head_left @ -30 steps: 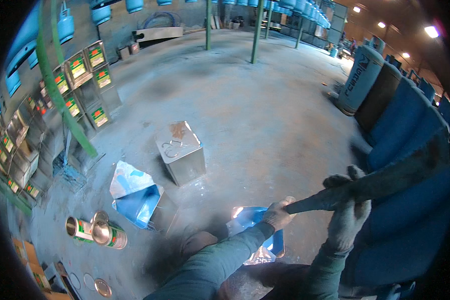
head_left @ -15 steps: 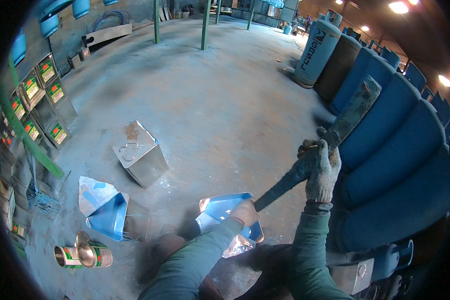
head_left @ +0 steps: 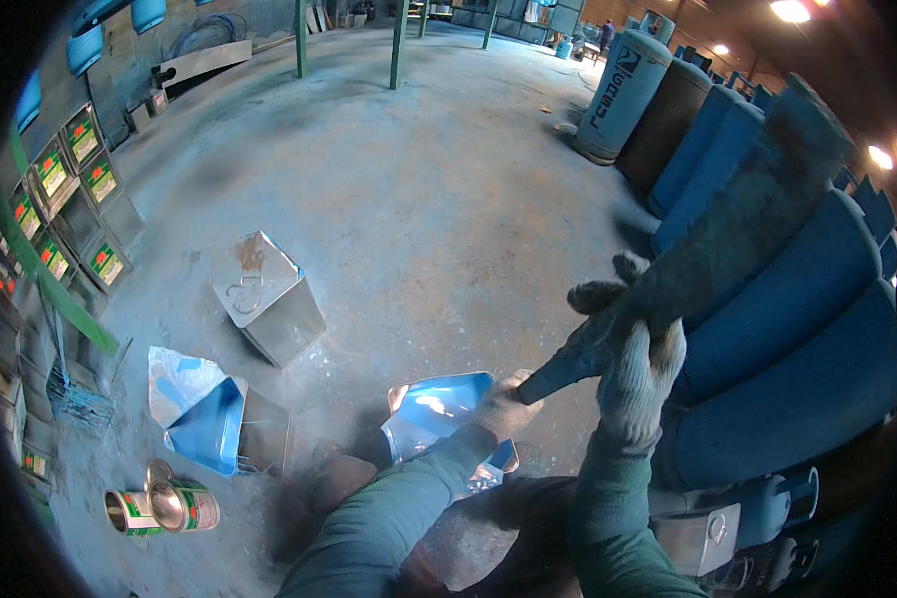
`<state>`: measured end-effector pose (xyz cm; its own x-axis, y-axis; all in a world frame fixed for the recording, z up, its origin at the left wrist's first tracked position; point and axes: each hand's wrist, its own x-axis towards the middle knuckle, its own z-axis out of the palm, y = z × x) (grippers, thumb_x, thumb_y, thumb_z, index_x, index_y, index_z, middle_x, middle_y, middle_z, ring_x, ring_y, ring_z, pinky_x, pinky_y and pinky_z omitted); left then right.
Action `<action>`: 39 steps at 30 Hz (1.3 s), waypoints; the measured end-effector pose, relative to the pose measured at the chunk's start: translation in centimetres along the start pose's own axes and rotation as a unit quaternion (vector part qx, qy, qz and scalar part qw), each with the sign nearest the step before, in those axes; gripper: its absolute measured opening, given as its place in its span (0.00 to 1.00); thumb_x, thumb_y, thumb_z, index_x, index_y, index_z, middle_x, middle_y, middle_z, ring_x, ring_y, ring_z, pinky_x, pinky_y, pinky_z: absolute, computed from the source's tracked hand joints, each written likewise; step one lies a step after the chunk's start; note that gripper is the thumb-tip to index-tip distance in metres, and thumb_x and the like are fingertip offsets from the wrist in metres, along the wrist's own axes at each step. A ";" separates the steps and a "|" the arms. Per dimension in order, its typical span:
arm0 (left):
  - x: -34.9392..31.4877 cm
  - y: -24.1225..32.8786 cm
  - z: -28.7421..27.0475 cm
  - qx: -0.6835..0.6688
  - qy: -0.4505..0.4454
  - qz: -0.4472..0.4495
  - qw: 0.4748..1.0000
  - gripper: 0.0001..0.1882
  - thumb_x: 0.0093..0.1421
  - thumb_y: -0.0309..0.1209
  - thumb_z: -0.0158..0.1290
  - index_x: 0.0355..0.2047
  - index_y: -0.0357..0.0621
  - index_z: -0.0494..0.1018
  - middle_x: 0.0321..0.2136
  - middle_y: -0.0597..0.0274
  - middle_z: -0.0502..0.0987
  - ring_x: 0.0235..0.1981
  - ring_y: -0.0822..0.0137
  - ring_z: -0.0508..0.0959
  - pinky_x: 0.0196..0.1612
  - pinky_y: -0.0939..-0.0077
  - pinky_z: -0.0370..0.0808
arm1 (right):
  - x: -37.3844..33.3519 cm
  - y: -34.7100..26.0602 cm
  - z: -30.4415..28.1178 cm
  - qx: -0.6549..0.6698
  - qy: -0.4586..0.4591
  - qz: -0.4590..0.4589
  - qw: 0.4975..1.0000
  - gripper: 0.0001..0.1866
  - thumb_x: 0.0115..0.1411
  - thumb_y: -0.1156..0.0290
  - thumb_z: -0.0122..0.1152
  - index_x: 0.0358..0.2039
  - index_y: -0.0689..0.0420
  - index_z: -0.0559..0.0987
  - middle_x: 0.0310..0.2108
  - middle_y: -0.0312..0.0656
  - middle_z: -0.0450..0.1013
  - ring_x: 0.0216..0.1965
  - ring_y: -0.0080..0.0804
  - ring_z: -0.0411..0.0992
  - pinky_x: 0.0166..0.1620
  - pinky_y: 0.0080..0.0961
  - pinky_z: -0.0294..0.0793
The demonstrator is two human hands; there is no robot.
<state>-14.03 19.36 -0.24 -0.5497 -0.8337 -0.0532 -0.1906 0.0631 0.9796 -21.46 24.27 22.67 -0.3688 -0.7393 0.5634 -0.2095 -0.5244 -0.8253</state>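
Observation:
A long, flat, blue-stained bar (head_left: 728,219), narrow at its lower end and wide toward the far end, slants up to the right across my front. My left hand (head_left: 500,407) is closed round its narrow end. Higher up, my right hand (head_left: 636,374), in a pale knit glove with dark fingertips, grips the bar's middle. Below my left hand stands an open square metal tin (head_left: 439,391), its inside coated blue and its cut lid bent. My left hand and forearm partly hide this tin.
Left of it lies another cut-open tin (head_left: 207,429), blue inside. A closed silver tin (head_left: 287,314) stands beyond, and small round cans (head_left: 184,506) are near left. Stacked labelled tins (head_left: 80,189) line the left. Blue gas cylinders (head_left: 807,379) crowd the right side.
The bar's wide end has swung up and nearer, looking larger. Both hands still hold it; my left hand has shifted slightly right and up. The view has moved a little.

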 end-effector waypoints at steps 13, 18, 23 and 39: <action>0.0 -2.7 -4.3 0.232 -0.038 -0.043 0.971 0.18 0.57 0.33 0.61 0.48 0.43 0.79 0.42 0.41 0.83 0.48 0.46 0.82 0.52 0.56 0.79 | 2.3 4.4 -0.8 0.049 0.035 0.046 0.997 0.19 0.75 0.64 0.54 0.60 0.62 0.75 0.42 0.46 0.80 0.41 0.33 0.78 0.46 0.33 0.79; 1.5 -2.8 -4.4 0.095 0.054 0.011 0.994 0.22 0.57 0.36 0.62 0.52 0.45 0.76 0.43 0.45 0.83 0.48 0.50 0.83 0.52 0.61 0.79 | 0.1 1.8 -0.3 0.043 -0.027 -0.034 0.998 0.21 0.75 0.61 0.53 0.60 0.63 0.75 0.50 0.49 0.79 0.49 0.39 0.78 0.54 0.39 0.78; 1.3 -2.4 -1.8 0.028 0.088 0.098 0.991 0.20 0.59 0.35 0.64 0.50 0.45 0.76 0.41 0.45 0.83 0.48 0.48 0.83 0.50 0.62 0.79 | -0.9 0.0 0.1 -0.022 -0.088 -0.050 0.995 0.21 0.68 0.70 0.52 0.57 0.69 0.76 0.50 0.53 0.80 0.44 0.34 0.79 0.47 0.30 0.79; 0.3 -3.6 -4.6 0.180 0.010 -0.073 0.981 0.20 0.54 0.39 0.62 0.45 0.44 0.78 0.36 0.39 0.82 0.44 0.41 0.82 0.48 0.53 0.79 | 2.1 4.4 -1.0 0.029 -0.015 0.031 0.999 0.19 0.75 0.63 0.53 0.57 0.64 0.77 0.56 0.49 0.77 0.55 0.37 0.75 0.59 0.36 0.73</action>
<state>-9.79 16.31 -2.88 -0.4808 -0.8581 -0.1800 -0.5418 0.1293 0.8305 -24.04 20.87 20.17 -0.3520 -0.7825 0.5135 -0.1342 -0.5008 -0.8551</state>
